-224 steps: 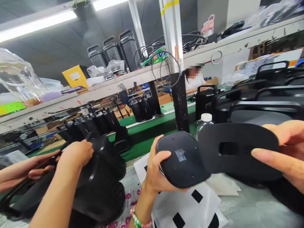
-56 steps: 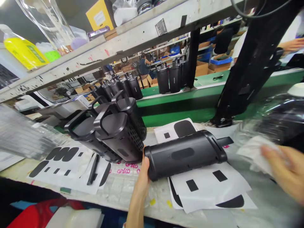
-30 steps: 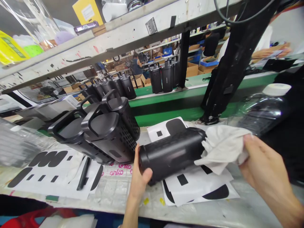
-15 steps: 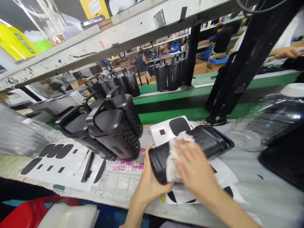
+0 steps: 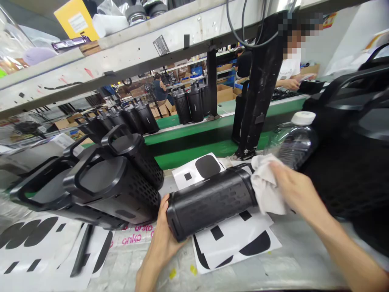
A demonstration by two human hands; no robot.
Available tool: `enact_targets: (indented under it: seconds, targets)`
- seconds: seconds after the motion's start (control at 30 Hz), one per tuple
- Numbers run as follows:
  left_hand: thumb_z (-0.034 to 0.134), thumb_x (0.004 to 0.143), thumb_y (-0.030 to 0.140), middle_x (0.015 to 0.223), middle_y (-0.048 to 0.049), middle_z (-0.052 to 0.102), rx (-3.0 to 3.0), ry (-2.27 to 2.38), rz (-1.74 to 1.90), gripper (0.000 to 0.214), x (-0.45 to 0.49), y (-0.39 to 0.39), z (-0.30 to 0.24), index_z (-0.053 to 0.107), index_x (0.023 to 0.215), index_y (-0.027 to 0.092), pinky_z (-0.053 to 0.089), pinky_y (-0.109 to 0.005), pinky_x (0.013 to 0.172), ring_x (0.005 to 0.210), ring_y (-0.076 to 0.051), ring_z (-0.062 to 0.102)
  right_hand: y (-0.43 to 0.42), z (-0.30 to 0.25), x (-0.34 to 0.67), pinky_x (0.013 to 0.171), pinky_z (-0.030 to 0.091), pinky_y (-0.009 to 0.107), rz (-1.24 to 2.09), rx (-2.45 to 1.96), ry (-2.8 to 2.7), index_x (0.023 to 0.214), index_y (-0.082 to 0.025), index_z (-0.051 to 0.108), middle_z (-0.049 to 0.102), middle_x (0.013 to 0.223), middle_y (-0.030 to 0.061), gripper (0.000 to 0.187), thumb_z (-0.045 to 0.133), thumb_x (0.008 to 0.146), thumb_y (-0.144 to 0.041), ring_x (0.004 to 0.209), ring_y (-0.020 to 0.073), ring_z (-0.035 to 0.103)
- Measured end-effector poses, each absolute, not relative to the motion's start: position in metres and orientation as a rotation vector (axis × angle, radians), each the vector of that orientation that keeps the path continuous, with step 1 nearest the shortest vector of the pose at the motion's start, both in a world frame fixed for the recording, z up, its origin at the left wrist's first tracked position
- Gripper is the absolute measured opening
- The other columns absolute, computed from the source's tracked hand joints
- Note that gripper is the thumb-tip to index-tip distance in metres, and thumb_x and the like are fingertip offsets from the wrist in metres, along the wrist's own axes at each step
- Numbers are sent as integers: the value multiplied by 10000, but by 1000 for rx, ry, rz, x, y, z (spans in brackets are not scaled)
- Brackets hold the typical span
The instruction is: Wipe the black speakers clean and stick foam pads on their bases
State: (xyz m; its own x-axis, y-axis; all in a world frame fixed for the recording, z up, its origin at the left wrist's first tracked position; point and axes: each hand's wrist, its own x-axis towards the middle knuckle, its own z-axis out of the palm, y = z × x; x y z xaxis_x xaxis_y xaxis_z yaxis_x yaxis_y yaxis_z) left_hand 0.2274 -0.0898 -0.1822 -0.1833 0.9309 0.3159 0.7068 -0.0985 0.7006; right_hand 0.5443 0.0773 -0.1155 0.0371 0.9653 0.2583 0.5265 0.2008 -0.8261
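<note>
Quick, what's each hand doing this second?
Left hand: closed on one end of the black speaker.
Right hand: closed on a white cloth, by the speaker's handle end.

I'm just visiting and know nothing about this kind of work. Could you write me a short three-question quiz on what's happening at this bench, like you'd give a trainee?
1. Multiple choice: what colour is the cap on the clear bottle?
A) red
B) white
C) blue

2. True or false: the black device at the left hand lies on its side.

3. Short answer: what does the right hand hold?

Key:
1. B.
2. True.
3. A white cloth, crumpled, at the handle end of the device.
</note>
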Motion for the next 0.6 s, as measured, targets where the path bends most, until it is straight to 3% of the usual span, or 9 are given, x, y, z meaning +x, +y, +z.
enact_targets:
  seconds: [0.07,0.2,0.33,0.4,0.47,0.53,0.6]
  targets:
    - [761,734,236,1612,-173,199,1780,1899,1197,1128,227,-92,-187,-11,1554,307,257,-607,1199,1482,-372,301,78,-117,553,553,462,334,720,-1459,-1519,709,-178,580,627,639,78,546,375,909,-644,588,230,581]
    - [828,714,451,1663,-154,85,1659,1783,1221,1148,230,-104,-189,44,1546,346,254,-624,1192,1510,-383,234,68,-125,542,663,488,319,824,-1430,-1419,701,-190,573,647,725,70,536,422,844,-683,723,227,604]
    - [760,701,668,1612,-90,278,1577,1604,1620,927,237,-112,-191,326,1465,373,322,-511,1192,1502,-337,274,60,-121,541,667,482,338,845,-1461,-1343,668,-210,577,647,722,72,504,462,790,-685,735,243,593]
    - [784,601,731,1588,-100,324,1459,1615,1683,1122,242,-112,-193,248,1518,369,306,-491,1204,1484,-341,318,55,-117,547,605,459,338,835,-1518,-1303,609,-222,539,615,653,67,492,478,790,-676,661,234,568]
    - [816,526,744,1609,-128,297,1341,1609,1527,1378,248,-113,-194,10,1572,351,284,-528,1207,1471,-363,338,50,-115,549,589,464,352,753,-1560,-1353,596,-228,531,617,637,74,501,451,829,-664,649,249,585]
    - [859,589,615,1606,-140,307,1310,1637,1349,1414,253,-114,-194,-117,1568,317,256,-559,1209,1463,-367,353,45,-117,546,727,518,399,557,-1498,-1586,718,-209,640,707,796,101,522,381,903,-622,820,301,660]
    - [853,639,422,1577,-138,358,1343,1711,1253,1336,258,-117,-192,-87,1577,275,248,-555,1211,1447,-360,380,41,-123,536,965,478,464,241,-1320,-1889,1002,-152,717,735,1071,128,553,310,984,-526,1080,330,648]
